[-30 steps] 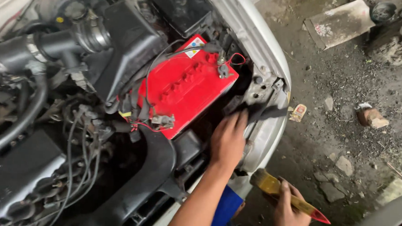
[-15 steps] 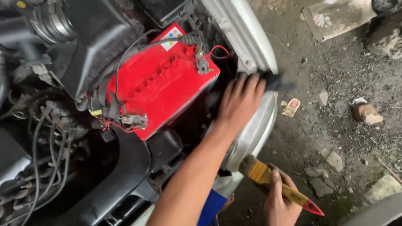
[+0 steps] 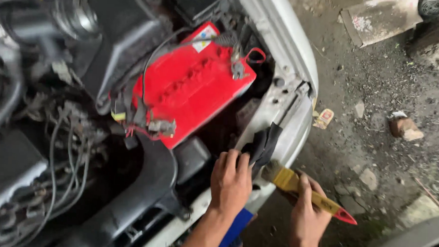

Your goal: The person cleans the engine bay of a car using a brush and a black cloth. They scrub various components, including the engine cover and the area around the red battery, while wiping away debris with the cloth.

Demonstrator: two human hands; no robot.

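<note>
I look down into a car's engine bay with a red battery (image 3: 191, 95) at its middle, cables clamped on its terminals. My left hand (image 3: 230, 180) rests on the white front body panel (image 3: 290, 116) just below the battery, its fingers closed on a black cloth (image 3: 263, 143) that hangs over the panel's edge. My right hand (image 3: 308, 214) grips a paintbrush (image 3: 302, 187) with a yellow handle and a red tip. Its bristles point toward the cloth and sit right beside it.
Black hoses, wires and an air-box (image 3: 120, 32) fill the left of the bay. To the right lies dirt ground with stones (image 3: 404, 127), litter (image 3: 323, 118) and a flat slab (image 3: 379, 19). A grey curved edge (image 3: 410, 239) shows at the bottom right.
My left hand slid down from the panel beside the battery to the lower front edge, bringing the black cloth along. My right hand raised the brush close to the cloth.
</note>
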